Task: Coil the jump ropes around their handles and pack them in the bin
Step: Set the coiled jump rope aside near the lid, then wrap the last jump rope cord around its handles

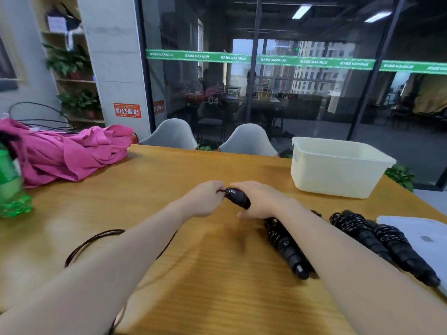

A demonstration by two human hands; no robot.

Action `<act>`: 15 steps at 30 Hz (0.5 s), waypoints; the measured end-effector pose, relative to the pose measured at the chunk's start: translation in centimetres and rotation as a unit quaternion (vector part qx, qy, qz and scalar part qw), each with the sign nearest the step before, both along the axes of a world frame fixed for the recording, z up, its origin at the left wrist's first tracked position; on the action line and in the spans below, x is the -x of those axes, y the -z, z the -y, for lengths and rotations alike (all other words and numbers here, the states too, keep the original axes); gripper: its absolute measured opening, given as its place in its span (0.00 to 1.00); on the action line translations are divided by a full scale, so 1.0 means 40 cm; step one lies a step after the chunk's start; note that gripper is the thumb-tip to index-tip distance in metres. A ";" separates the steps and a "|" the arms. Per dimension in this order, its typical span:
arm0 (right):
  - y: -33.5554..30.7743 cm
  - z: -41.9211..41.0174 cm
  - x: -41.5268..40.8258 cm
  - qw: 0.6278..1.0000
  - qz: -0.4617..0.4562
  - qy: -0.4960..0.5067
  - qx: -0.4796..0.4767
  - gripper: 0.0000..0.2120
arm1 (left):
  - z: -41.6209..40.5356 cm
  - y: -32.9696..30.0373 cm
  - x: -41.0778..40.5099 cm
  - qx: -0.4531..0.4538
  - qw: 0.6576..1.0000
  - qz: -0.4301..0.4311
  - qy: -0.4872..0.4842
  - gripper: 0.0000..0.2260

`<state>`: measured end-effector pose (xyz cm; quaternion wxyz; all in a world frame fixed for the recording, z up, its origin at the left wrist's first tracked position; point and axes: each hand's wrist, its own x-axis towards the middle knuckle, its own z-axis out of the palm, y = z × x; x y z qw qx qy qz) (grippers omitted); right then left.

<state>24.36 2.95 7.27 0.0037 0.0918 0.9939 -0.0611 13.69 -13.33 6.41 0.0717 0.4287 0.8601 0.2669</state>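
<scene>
My right hand [260,198] grips black jump rope handles [239,197] above the middle of the wooden table [193,262]. My left hand [205,197] pinches the thin black rope [221,190] where it leaves the handle's tip. The loose rope [92,243] loops on the table under my left forearm. One coiled jump rope [287,247] lies below my right wrist. Another coiled jump rope [377,240] lies further right. The white plastic bin [336,170] stands at the back right; what it holds is hidden by its wall.
A pink cloth [67,151] is heaped at the back left, with a green plastic bottle [9,184] at the left edge. A white laptop [425,240] lies at the right edge. Two grey chairs [208,139] stand behind the table, in front of a glass wall.
</scene>
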 end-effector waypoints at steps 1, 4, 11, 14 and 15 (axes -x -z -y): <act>-0.004 0.002 0.010 0.999 -0.018 -0.003 0.037 0.31 | 0.017 -0.021 0.003 -0.009 1.000 0.000 0.003 0.08; -0.036 0.023 0.018 0.990 -0.032 -0.007 0.136 0.12 | 0.068 -0.085 0.009 -0.025 1.000 -0.010 0.017 0.07; -0.111 0.083 -0.028 0.963 -0.053 -0.018 0.262 0.10 | 0.168 -0.210 -0.025 -0.071 0.997 -0.009 0.035 0.04; -0.134 0.113 -0.069 0.955 -0.063 -0.013 0.290 0.15 | 0.210 -0.256 -0.057 -0.098 0.994 0.032 0.047 0.05; -0.142 0.127 -0.084 0.951 -0.068 -0.019 0.301 0.15 | 0.223 -0.270 -0.070 -0.111 0.992 0.036 0.053 0.06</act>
